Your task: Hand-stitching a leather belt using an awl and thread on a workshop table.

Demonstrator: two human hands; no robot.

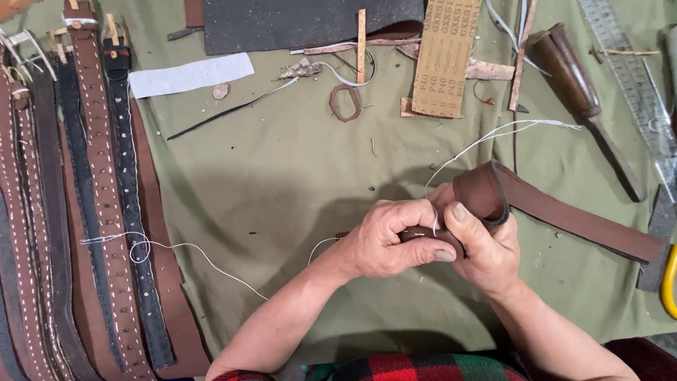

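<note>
With the left hand (384, 240) and right hand (483, 247) both pinched on the folded brown leather strap (493, 197) between them, the slack white thread (190, 247) trailing left could snag the finished belts (106, 212) and knot.

Hidden under the hands, cut at the edges

The brown strap's (564, 215) near end vanishes between both hands; finished belts (106, 212) run off the left and bottom edges, a yellow tool (668, 282) (only a curved sliver) off the right.
</note>
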